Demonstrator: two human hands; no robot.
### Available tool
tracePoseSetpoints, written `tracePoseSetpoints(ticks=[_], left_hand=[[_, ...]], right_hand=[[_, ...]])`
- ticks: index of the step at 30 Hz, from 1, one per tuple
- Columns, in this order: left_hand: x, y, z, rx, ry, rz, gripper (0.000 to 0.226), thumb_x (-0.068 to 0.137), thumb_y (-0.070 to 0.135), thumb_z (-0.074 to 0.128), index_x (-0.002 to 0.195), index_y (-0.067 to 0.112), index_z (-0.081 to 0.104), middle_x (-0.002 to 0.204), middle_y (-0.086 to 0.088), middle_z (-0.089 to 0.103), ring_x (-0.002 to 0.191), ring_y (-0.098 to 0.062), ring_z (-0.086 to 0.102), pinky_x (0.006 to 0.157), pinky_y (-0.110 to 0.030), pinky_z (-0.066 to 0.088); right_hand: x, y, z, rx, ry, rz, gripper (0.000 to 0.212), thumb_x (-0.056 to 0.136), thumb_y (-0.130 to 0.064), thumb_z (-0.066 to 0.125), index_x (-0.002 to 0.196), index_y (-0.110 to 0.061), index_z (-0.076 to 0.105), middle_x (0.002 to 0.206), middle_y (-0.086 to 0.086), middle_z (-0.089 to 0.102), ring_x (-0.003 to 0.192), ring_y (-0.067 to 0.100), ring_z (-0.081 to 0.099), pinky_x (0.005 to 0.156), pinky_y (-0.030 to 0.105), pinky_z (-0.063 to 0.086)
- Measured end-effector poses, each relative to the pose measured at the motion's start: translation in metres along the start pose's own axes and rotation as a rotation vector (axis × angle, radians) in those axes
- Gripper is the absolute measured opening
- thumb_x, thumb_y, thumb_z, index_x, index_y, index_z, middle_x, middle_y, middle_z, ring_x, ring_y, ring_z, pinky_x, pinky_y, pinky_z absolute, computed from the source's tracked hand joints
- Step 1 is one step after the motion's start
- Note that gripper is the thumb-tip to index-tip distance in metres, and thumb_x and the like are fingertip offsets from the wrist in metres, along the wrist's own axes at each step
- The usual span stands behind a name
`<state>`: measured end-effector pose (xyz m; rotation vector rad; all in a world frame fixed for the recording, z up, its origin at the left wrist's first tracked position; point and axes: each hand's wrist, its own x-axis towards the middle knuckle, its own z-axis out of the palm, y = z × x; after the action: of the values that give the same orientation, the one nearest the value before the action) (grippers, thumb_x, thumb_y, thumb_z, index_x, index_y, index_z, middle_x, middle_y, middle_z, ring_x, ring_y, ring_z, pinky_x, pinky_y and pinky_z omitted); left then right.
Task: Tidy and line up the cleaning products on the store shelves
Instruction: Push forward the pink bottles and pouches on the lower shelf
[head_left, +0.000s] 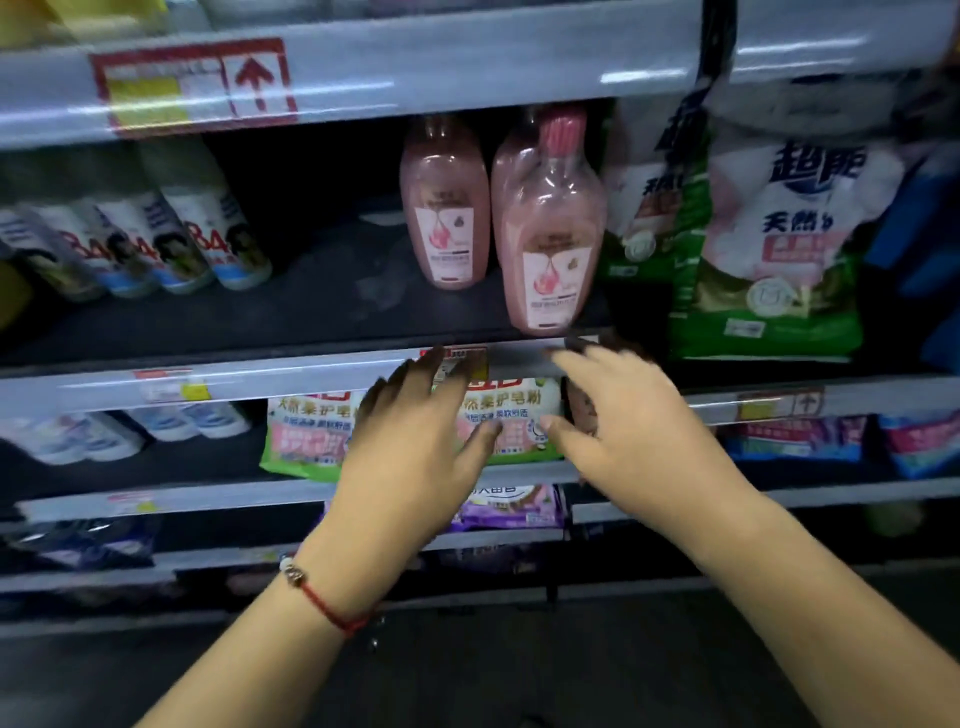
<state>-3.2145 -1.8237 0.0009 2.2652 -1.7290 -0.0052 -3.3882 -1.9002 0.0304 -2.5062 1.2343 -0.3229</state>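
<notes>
Both hands are spread wide and empty, left hand (410, 452) and right hand (623, 436) just below the shelf edge (291, 376). The front pink bottle (550, 234) stands at that edge, another pink bottle (445, 208) behind-left; bare dark shelf lies leftward toward white "84" bottles (208, 228). Green detergent bags (769, 249) crowd the right.

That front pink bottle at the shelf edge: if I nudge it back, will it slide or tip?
The front pink bottle is tall and narrow, so a push near its cap would likely tip it; push low. It looks nearly full, so probably heavy. Its glossy wrap may be slippery. It stands at the shelf lip, above both open hands.
</notes>
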Motion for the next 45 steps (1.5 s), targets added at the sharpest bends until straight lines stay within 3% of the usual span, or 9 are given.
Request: tracePoseSetpoints(ticks=[4, 9, 15, 20, 25, 31, 36, 42, 45], left_hand=[[-0.009, -0.011, -0.022, 0.052, 0.097, 0.056, 0.056, 0.092, 0.051, 0.054, 0.138, 0.018, 0.056, 0.140, -0.007, 0.059, 0.125, -0.031, 0.056, 0.105, -0.045, 0.044], [-0.019, -0.040, -0.062, 0.065, 0.246, 0.104, 0.055, 0.093, 0.043, 0.062, 0.139, 0.013, 0.057, 0.141, -0.010, 0.059, 0.130, -0.035, 0.054, 0.109, -0.050, 0.043], [-0.028, -0.074, -0.121, 0.120, 0.369, 0.052, 0.063, 0.092, 0.053, 0.046, 0.144, 0.018, 0.053, 0.144, -0.011, 0.055, 0.133, -0.034, 0.050, 0.110, -0.051, 0.042], [-0.031, -0.105, -0.171, 0.172, 0.464, 0.043, 0.064, 0.089, 0.052, 0.050, 0.143, 0.018, 0.052, 0.144, -0.012, 0.055, 0.132, -0.035, 0.051, 0.108, -0.052, 0.043], [-0.030, -0.130, -0.209, 0.228, 0.516, 0.045, 0.063, 0.090, 0.052, 0.049, 0.141, 0.017, 0.056, 0.143, -0.013, 0.056, 0.131, -0.035, 0.052, 0.107, -0.048, 0.042], [-0.022, -0.160, -0.218, 0.201, 0.511, 0.044, 0.060, 0.093, 0.049, 0.058, 0.144, 0.019, 0.052, 0.146, -0.010, 0.053, 0.134, -0.030, 0.049, 0.109, -0.043, 0.039], [-0.014, -0.184, -0.214, 0.155, 0.527, 0.046, 0.058, 0.092, 0.048, 0.061, 0.142, 0.019, 0.054, 0.142, -0.010, 0.057, 0.131, -0.029, 0.052, 0.105, -0.042, 0.044], [-0.025, -0.208, -0.220, 0.030, 0.497, 0.061, 0.061, 0.097, 0.053, 0.052, 0.151, 0.026, 0.042, 0.153, 0.000, 0.045, 0.141, -0.018, 0.040, 0.113, -0.035, 0.035], [-0.033, -0.215, -0.230, -0.313, 0.397, 0.082, 0.060, 0.095, 0.056, 0.055, 0.150, 0.036, 0.040, 0.149, 0.016, 0.044, 0.136, -0.005, 0.041, 0.111, -0.027, 0.037]], right_hand=[[-0.009, -0.029, -0.016, -0.117, -0.017, -0.103, 0.070, 0.098, -0.048, 0.052, 0.158, -0.028, 0.022, 0.162, -0.006, 0.027, 0.150, 0.018, 0.016, 0.123, 0.030, 0.004], [-0.010, -0.078, -0.033, -0.166, 0.037, -0.199, 0.070, 0.099, -0.051, 0.047, 0.159, -0.033, 0.014, 0.165, -0.010, 0.017, 0.154, 0.017, 0.006, 0.122, 0.029, -0.002], [0.005, -0.148, -0.050, -0.104, 0.173, -0.335, 0.070, 0.096, -0.047, 0.056, 0.157, -0.033, 0.024, 0.163, -0.009, 0.027, 0.152, 0.014, 0.014, 0.123, 0.028, 0.007], [0.031, -0.204, -0.077, 0.074, 0.331, -0.391, 0.064, 0.093, -0.038, 0.066, 0.151, -0.026, 0.041, 0.153, -0.008, 0.044, 0.140, 0.006, 0.035, 0.106, 0.011, 0.019], [0.084, -0.259, -0.100, 0.318, 0.414, -0.312, 0.065, 0.092, -0.036, 0.068, 0.150, -0.026, 0.040, 0.148, -0.001, 0.049, 0.125, 0.011, 0.048, 0.094, 0.020, 0.032], [0.160, -0.303, -0.090, 0.508, 0.414, -0.098, 0.087, 0.085, -0.045, 0.076, 0.150, -0.013, 0.028, 0.142, 0.011, 0.051, 0.129, 0.028, 0.052, 0.101, 0.036, 0.042], [0.199, -0.307, -0.073, 0.349, 0.474, 0.116, 0.066, 0.084, -0.052, 0.073, 0.127, -0.011, 0.045, 0.121, 0.014, 0.064, 0.109, 0.036, 0.063, 0.077, 0.036, 0.043], [0.189, -0.304, -0.077, 0.631, 0.576, -0.001, 0.057, 0.074, -0.043, 0.082, 0.121, -0.018, 0.062, 0.113, 0.003, 0.070, 0.102, 0.025, 0.067, 0.085, 0.034, 0.051], [0.154, -0.315, -0.082, 0.897, 0.471, -0.143, 0.046, 0.079, -0.039, 0.078, 0.120, -0.024, 0.065, 0.110, -0.003, 0.072, 0.102, 0.020, 0.068, 0.091, 0.040, 0.055]])
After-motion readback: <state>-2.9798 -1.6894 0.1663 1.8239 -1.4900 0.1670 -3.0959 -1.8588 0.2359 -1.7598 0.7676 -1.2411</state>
